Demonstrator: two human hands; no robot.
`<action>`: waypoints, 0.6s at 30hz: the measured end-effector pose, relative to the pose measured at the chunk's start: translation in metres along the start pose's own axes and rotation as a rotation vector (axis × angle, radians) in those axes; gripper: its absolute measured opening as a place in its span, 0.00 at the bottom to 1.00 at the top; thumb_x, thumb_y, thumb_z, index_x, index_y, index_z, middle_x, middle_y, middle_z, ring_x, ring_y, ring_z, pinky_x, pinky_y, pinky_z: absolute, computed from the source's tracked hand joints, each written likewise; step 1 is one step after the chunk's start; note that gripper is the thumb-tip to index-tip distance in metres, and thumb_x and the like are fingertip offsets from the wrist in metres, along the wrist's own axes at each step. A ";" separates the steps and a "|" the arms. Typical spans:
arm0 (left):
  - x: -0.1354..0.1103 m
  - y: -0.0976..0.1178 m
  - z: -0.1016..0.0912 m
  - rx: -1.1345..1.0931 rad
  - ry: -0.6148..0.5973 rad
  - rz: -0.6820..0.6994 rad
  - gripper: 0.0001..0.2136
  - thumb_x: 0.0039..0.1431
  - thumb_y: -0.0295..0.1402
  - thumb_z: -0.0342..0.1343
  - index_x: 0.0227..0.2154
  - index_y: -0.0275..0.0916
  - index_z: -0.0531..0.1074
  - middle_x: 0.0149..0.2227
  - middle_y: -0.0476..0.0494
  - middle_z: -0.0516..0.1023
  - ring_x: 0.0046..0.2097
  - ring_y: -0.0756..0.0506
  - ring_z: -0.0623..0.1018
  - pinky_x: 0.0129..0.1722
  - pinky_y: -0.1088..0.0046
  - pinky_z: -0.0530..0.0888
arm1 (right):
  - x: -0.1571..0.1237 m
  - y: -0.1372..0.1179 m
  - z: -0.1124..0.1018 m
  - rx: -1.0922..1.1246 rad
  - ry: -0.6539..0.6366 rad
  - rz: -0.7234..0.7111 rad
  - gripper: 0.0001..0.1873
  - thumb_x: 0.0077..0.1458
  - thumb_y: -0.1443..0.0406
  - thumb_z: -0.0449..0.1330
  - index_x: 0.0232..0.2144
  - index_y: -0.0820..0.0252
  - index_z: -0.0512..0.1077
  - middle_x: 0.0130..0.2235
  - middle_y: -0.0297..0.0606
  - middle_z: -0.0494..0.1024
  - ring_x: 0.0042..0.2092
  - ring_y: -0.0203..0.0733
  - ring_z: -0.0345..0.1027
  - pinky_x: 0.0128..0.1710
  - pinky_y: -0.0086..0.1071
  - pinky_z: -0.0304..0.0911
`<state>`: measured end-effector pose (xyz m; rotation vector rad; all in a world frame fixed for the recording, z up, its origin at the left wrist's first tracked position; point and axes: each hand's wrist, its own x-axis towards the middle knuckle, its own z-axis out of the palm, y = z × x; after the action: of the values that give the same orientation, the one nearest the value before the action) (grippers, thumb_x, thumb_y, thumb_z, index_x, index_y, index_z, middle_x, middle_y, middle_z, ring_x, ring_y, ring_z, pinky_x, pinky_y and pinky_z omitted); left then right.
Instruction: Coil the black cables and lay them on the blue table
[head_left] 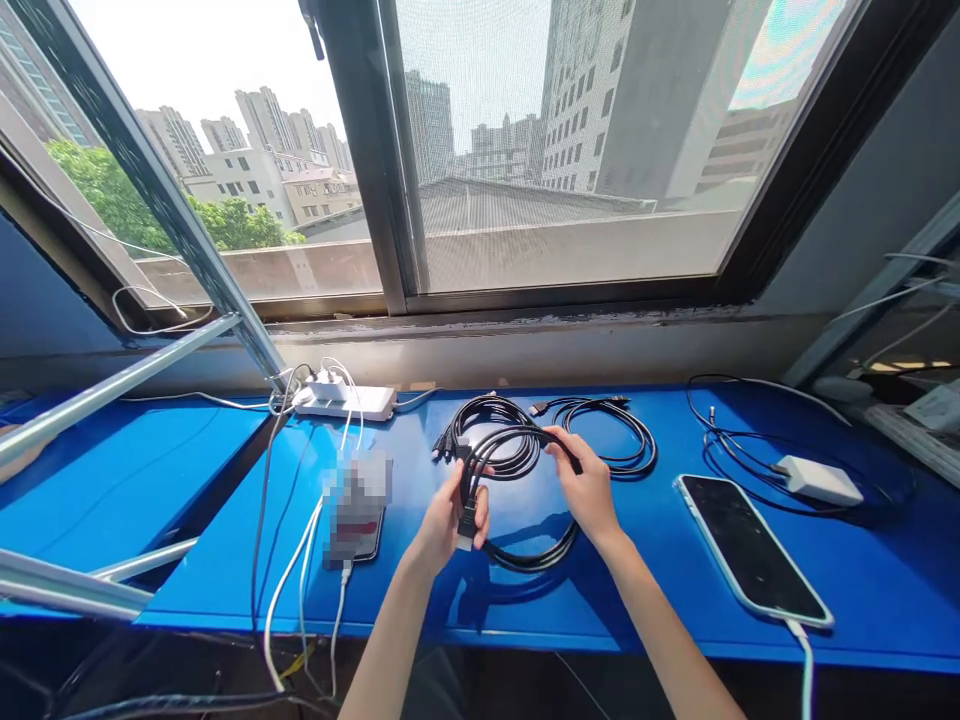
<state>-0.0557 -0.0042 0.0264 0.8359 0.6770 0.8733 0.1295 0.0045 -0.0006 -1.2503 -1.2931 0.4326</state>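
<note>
A coiled black cable (534, 562) with wide flat plugs is held up between both hands over the blue table. My left hand (442, 520) closes round the coil's left side, where a black plug (468, 518) points down. The right side of the loop is gripped by my right hand (585, 485), thumb on top. Behind the held loop lies a second black cable coil (517, 408), partly covered by it. To its right rests a third coiled black cable (651, 448), its plugs toward the back.
A white power strip (352, 402) stands near the window. Left is a phone (367, 545), partly blurred, on a white cord. At right lie another phone (754, 550) and a white adapter (821, 480) with thin black wire. Metal frame bars (120, 370) and another person's hand (22, 452) are far left.
</note>
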 end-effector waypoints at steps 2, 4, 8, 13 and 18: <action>0.020 0.011 0.002 -0.031 -0.051 0.000 0.19 0.58 0.48 0.50 0.36 0.34 0.70 0.12 0.56 0.61 0.11 0.53 0.61 0.13 0.79 0.54 | 0.023 0.005 0.005 0.009 0.041 -0.043 0.18 0.54 0.54 0.53 0.37 0.58 0.76 0.29 0.38 0.75 0.29 0.39 0.67 0.31 0.33 0.63; 0.040 0.019 0.001 -0.034 -0.061 -0.046 0.15 0.57 0.42 0.52 0.37 0.34 0.70 0.12 0.56 0.60 0.11 0.53 0.59 0.12 0.78 0.52 | 0.042 0.011 0.012 0.015 0.064 -0.066 0.19 0.53 0.53 0.51 0.37 0.57 0.75 0.29 0.38 0.74 0.30 0.40 0.67 0.32 0.34 0.64; 0.069 0.024 -0.004 0.005 0.149 -0.056 0.10 0.55 0.36 0.55 0.37 0.36 0.69 0.12 0.57 0.60 0.10 0.54 0.58 0.11 0.80 0.50 | 0.060 0.022 0.023 0.022 0.085 -0.099 0.20 0.52 0.52 0.50 0.35 0.57 0.75 0.26 0.36 0.73 0.27 0.39 0.66 0.30 0.34 0.63; 0.080 0.013 -0.007 -0.001 0.355 0.111 0.21 0.51 0.40 0.60 0.44 0.43 0.58 0.19 0.59 0.69 0.12 0.54 0.64 0.12 0.81 0.56 | 0.060 0.030 0.025 0.015 0.106 -0.100 0.18 0.52 0.54 0.51 0.34 0.58 0.74 0.25 0.36 0.74 0.26 0.38 0.66 0.27 0.32 0.63; 0.079 0.010 -0.006 0.012 0.402 0.206 0.27 0.42 0.43 0.66 0.42 0.39 0.61 0.19 0.59 0.69 0.15 0.53 0.69 0.14 0.82 0.60 | 0.055 0.028 0.021 -0.025 0.137 -0.096 0.17 0.54 0.56 0.51 0.36 0.58 0.74 0.27 0.37 0.75 0.29 0.40 0.69 0.30 0.33 0.63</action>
<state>-0.0261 0.0700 0.0184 0.7549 0.9581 1.2426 0.1390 0.0691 -0.0032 -1.2120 -1.2394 0.2584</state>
